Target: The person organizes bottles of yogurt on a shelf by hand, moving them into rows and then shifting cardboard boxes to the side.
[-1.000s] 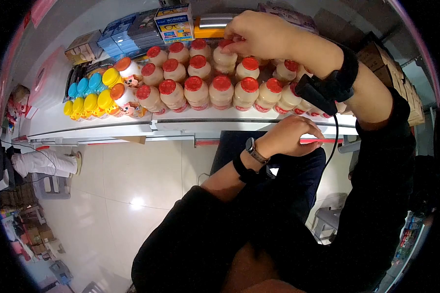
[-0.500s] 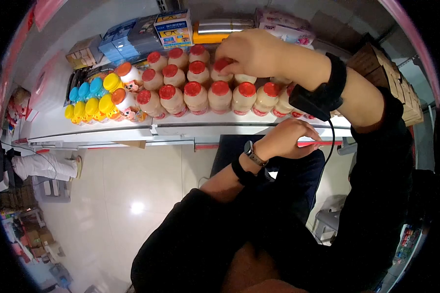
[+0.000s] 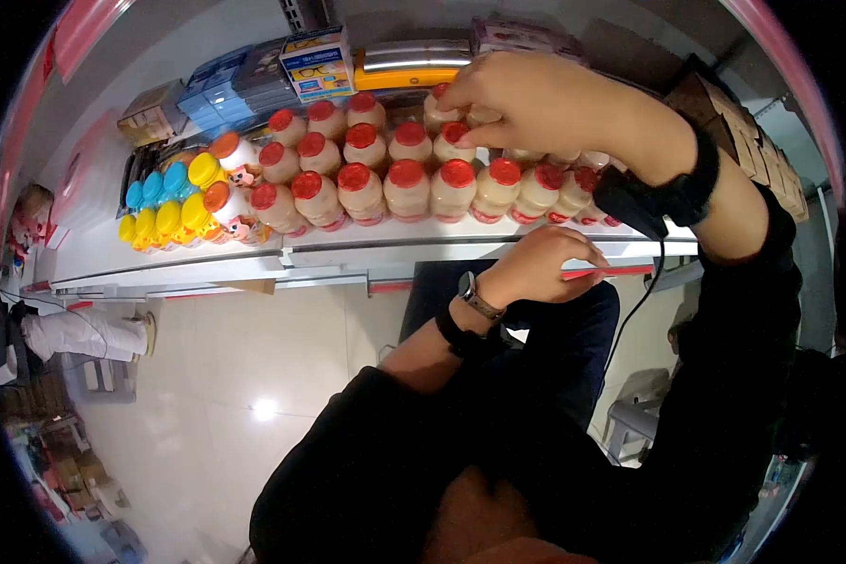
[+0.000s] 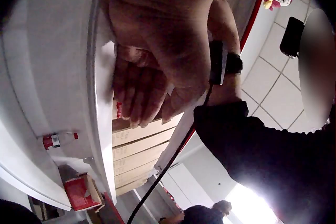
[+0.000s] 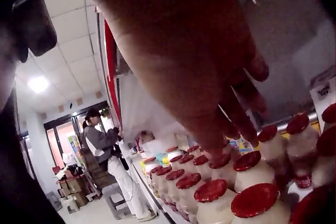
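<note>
My right hand (image 3: 545,99) is over the back of the bottle rows in the head view, its fingers apart. The thumb overlaps the red lid of a middle-row bottle (image 3: 449,150), and the fingertips are right at the lid of a back-row bottle (image 3: 437,117). In the right wrist view the fingers hang loosely above cream-coloured bottles with red lids (image 5: 211,190). My left hand (image 3: 540,265) is low in front of the shelf edge, loosely bent, beside a red strip (image 3: 620,272). The left wrist view shows its fingers (image 4: 137,98) relaxed, holding nothing.
At the left of the shelf (image 3: 85,268) stand smaller bottles with yellow lids (image 3: 168,216), blue lids (image 3: 175,176) and orange lids (image 3: 216,197). Behind are blue packs (image 3: 218,94), a glasses-picture box (image 3: 317,66) and a yellow box (image 3: 404,77). Cartons (image 3: 738,127) stand at right.
My right hand has brought a red-lidded bottle forward from the back into the middle row and released it. It has since moved right and back, fingers spreading. The left hand keeps its place.
</note>
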The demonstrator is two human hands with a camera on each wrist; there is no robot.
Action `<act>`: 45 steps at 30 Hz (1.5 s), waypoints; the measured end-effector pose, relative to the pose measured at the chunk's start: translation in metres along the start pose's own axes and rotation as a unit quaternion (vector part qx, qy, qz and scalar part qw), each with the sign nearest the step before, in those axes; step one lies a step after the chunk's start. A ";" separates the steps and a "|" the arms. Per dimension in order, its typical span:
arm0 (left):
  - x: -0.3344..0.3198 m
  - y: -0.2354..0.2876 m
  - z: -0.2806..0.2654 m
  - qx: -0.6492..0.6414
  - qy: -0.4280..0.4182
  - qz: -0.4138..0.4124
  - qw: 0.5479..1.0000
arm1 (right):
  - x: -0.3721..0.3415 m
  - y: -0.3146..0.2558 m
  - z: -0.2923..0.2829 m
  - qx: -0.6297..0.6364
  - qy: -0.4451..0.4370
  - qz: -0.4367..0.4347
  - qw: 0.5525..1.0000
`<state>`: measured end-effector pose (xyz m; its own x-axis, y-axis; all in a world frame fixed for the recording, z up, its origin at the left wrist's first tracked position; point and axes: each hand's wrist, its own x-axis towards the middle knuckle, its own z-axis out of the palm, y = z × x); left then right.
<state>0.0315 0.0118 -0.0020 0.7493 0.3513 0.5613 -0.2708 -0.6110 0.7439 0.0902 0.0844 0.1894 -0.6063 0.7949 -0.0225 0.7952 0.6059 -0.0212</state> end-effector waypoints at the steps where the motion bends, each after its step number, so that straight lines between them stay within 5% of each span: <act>1: 0.000 0.001 -0.001 0.002 0.002 0.003 1.000 | -0.007 0.003 -0.003 -0.007 0.004 0.010 1.000; 7: 0.001 0.002 -0.001 -0.005 0.007 0.002 1.000 | -0.045 0.030 -0.005 -0.113 -0.004 0.050 0.992; 13: 0.002 0.003 -0.002 -0.010 -0.002 -0.007 1.000 | -0.056 0.023 0.002 -0.044 -0.053 0.100 0.993; 45: 0.002 0.002 -0.001 -0.010 -0.001 0.004 1.000 | -0.037 0.030 0.027 0.034 0.018 0.014 0.999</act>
<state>0.0318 0.0122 0.0011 0.7483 0.3446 0.5668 -0.2890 -0.5998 0.7462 0.1358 0.0723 0.1624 -0.5818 0.8133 0.0112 0.8096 0.5803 -0.0885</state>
